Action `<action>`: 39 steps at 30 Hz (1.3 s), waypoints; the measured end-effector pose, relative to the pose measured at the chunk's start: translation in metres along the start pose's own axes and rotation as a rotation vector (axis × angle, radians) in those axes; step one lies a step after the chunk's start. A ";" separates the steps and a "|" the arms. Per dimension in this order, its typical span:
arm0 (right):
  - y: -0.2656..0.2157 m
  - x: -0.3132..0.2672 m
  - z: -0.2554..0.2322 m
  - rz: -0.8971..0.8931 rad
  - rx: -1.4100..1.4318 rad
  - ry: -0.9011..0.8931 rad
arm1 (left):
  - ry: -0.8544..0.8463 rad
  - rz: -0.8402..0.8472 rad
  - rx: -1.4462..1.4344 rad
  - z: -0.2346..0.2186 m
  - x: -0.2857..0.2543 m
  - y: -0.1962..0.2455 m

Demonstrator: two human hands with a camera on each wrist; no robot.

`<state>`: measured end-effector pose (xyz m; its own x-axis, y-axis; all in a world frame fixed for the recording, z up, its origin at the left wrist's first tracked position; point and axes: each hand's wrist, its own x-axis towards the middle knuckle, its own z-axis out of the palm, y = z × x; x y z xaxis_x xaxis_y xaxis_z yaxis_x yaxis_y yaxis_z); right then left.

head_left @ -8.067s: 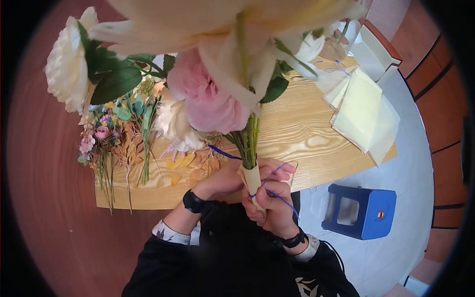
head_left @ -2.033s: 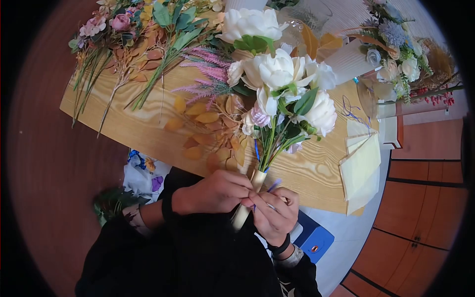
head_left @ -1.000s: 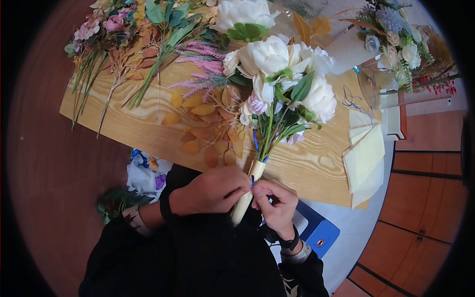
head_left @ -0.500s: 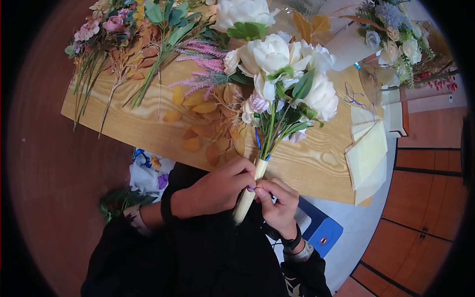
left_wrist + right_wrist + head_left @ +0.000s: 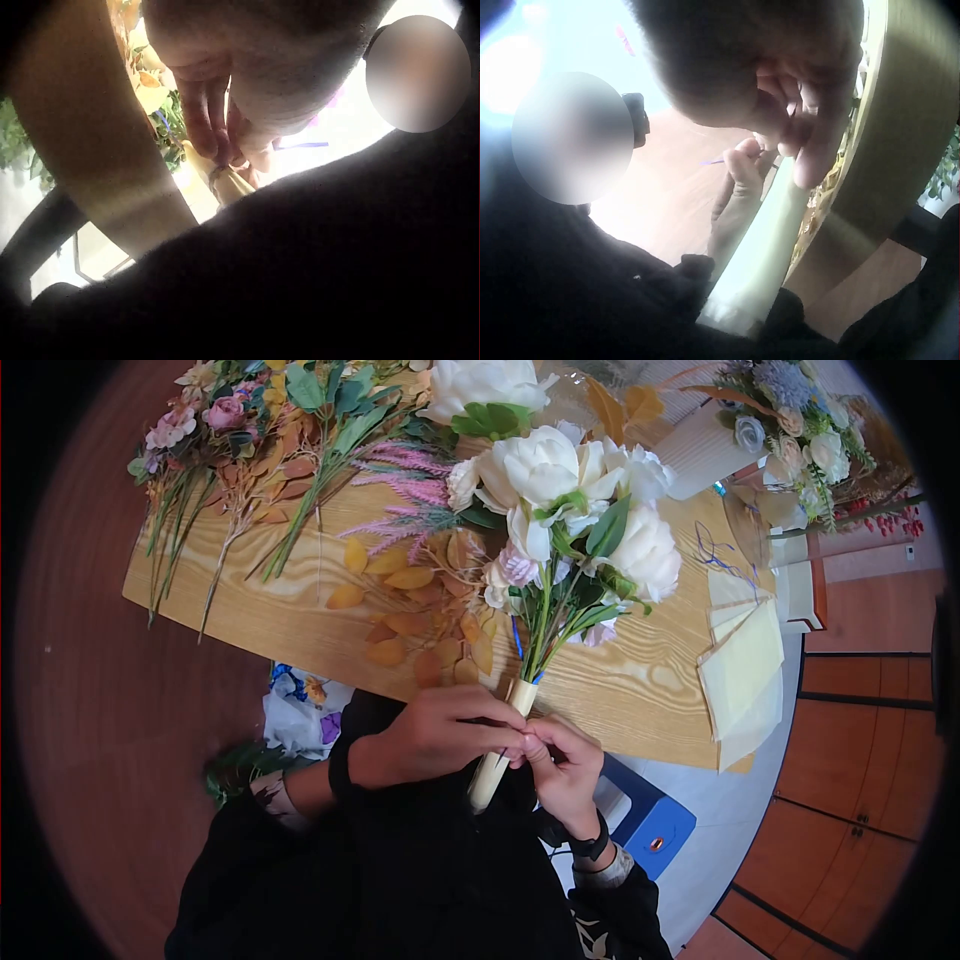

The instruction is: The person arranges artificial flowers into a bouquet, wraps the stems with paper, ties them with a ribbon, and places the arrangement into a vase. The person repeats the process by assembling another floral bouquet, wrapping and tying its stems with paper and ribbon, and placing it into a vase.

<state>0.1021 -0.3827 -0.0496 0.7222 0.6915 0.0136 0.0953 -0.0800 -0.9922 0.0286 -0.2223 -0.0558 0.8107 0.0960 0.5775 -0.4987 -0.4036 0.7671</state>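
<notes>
A bouquet of white and pale pink artificial flowers [image 5: 560, 490] leans over the table's front edge. Its stems run down into a cream paper wrap [image 5: 489, 782], which slants against the person's dark clothing. Midway along the wrap, the left hand [image 5: 440, 730] and right hand [image 5: 565, 765] meet fingertip to fingertip. Between them they pinch a thin blue tie [image 5: 503, 752] that goes round the paper. One loose end of the tie [image 5: 304, 145] sticks out past the fingers in the left wrist view. Fingers hide the crossing of the tie in the right wrist view.
Loose flower stems [image 5: 180, 530], orange leaves [image 5: 405, 625] and pink sprigs [image 5: 410, 490] lie on the wooden table [image 5: 290, 615]. Cream sheets [image 5: 745, 680] and blue strands [image 5: 720, 550] are at the right. A blue stool [image 5: 650, 825] stands below the table.
The bouquet, raised near the head camera 8 s ago, is now lower, its blooms over the table. In the last second both hands stay at the tie, the left fingers extending over the right thumb.
</notes>
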 end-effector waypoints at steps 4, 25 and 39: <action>-0.005 -0.004 0.000 -0.104 -0.170 0.034 | 0.048 -0.074 -0.122 -0.001 -0.006 -0.001; 0.012 -0.006 -0.011 0.300 0.706 -0.344 | -0.052 -0.929 -0.796 -0.010 0.000 0.008; 0.003 -0.002 -0.008 0.294 0.420 0.028 | -0.045 -0.471 -0.116 -0.003 -0.001 0.001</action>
<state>0.1069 -0.3903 -0.0519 0.6958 0.6632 -0.2757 -0.3935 0.0309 -0.9188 0.0267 -0.2203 -0.0549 0.9676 0.2038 0.1490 -0.1028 -0.2210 0.9698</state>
